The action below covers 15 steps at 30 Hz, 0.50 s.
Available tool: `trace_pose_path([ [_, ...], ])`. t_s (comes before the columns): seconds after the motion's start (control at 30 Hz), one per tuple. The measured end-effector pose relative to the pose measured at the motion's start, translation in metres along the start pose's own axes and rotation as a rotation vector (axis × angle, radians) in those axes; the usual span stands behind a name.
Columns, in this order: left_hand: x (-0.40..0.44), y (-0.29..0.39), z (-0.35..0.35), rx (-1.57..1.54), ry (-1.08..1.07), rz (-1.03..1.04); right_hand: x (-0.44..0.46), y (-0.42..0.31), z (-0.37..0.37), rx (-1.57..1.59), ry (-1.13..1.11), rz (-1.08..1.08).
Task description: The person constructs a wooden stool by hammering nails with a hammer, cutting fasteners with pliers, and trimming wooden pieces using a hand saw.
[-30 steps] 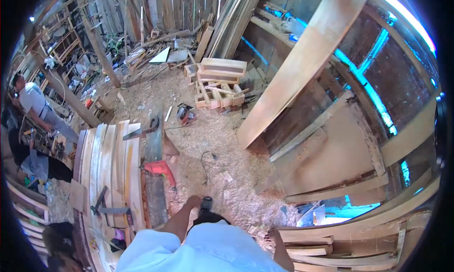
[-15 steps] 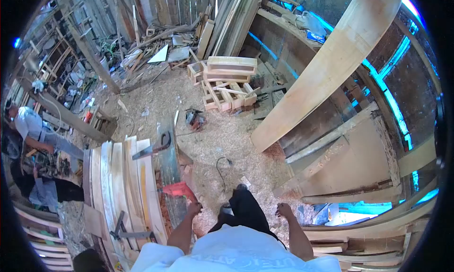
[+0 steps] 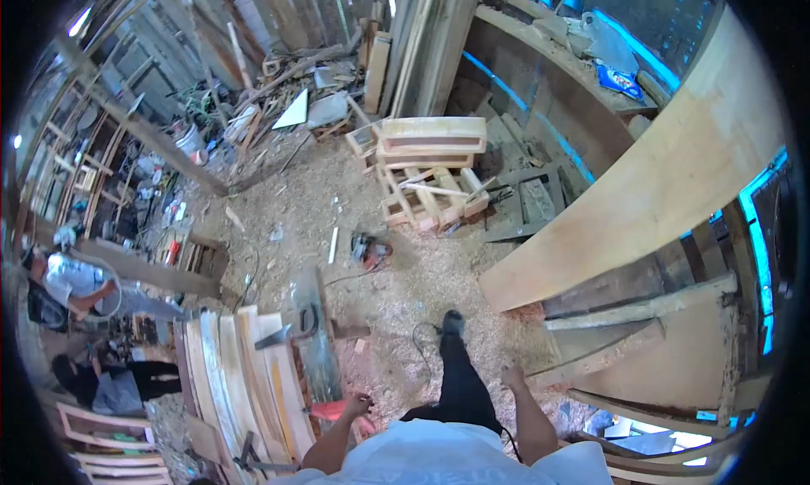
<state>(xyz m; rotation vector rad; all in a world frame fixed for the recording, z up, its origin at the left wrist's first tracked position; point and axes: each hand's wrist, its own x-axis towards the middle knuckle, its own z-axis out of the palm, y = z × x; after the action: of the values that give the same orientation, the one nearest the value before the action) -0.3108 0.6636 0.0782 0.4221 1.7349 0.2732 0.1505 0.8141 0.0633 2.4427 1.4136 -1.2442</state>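
My left hand [image 3: 359, 404] hangs low on the left, its fingers loosely bent and apart, with nothing in them. Close beside it is a red object [image 3: 327, 411], partly hidden by my forearm, lying at the end of a worn plank [image 3: 318, 358]. A handsaw [image 3: 308, 321] rests across that plank. On the other side, my right hand [image 3: 512, 377] hangs over the shavings, fingers loosely curled and slightly blurred, holding nothing visible. Between the hands, my dark-trousered leg is stretched forward, with the shoe [image 3: 453, 323] next to a black cable [image 3: 419, 350].
A wide board [image 3: 641, 198] leans across the right. Ahead lie a red power tool [image 3: 369, 250] with a cord and stacked wooden frames [image 3: 434, 137]. Long boards [image 3: 240, 375] lie at left, beyond them a person [image 3: 76, 282] and another person [image 3: 118, 385]. Shavings cover the floor.
My view has moved forward and turned a little, with one leg now stepping ahead. The red object is further behind my left forearm. Both hands remain without anything in them.
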Motion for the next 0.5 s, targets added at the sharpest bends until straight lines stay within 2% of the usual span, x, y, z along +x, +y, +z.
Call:
trace_pose_path([
  [0.03,0.016,0.018,-0.003,0.054,0.006,0.032,0.008,-0.028,-0.012,0.041,-0.039,0.085],
  [0.07,0.054,0.034,-0.017,0.313,0.008,0.232,0.023,-0.059,-0.028,0.079,-0.074,0.161],
  [0.1,0.079,0.045,-0.023,0.558,0.014,0.418,0.035,-0.084,-0.039,0.046,-0.064,0.098],
  [0.13,0.061,0.113,-0.023,0.386,0.011,0.268,0.046,-0.097,-0.046,-0.001,-0.069,0.038],
  [0.17,0.077,0.14,-0.027,0.45,0.086,0.515,0.066,-0.104,-0.048,-0.016,-0.12,-0.005],
  [0.2,0.095,0.179,-0.031,0.497,0.146,0.502,0.09,-0.112,-0.046,-0.024,-0.172,-0.048],
  [0.23,0.098,0.217,-0.034,0.354,0.225,0.648,0.107,-0.125,-0.052,0.016,-0.222,-0.045],
  [0.27,0.099,0.262,-0.033,0.285,0.238,0.531,0.122,-0.14,-0.056,0.063,-0.267,-0.039],
  [0.33,0.087,0.344,-0.041,0.081,0.228,0.61,0.154,-0.165,-0.055,0.143,-0.246,-0.062],
  [0.4,0.108,0.391,-0.056,0.056,0.208,0.61,0.174,-0.197,-0.069,0.23,-0.206,-0.081],
  [0.47,0.141,0.42,-0.067,0.017,0.198,0.616,0.181,-0.245,-0.095,0.233,-0.211,0.042],
  [0.5,0.168,0.426,-0.077,0.034,0.144,0.575,0.2,-0.254,-0.095,0.228,-0.205,0.038],
])
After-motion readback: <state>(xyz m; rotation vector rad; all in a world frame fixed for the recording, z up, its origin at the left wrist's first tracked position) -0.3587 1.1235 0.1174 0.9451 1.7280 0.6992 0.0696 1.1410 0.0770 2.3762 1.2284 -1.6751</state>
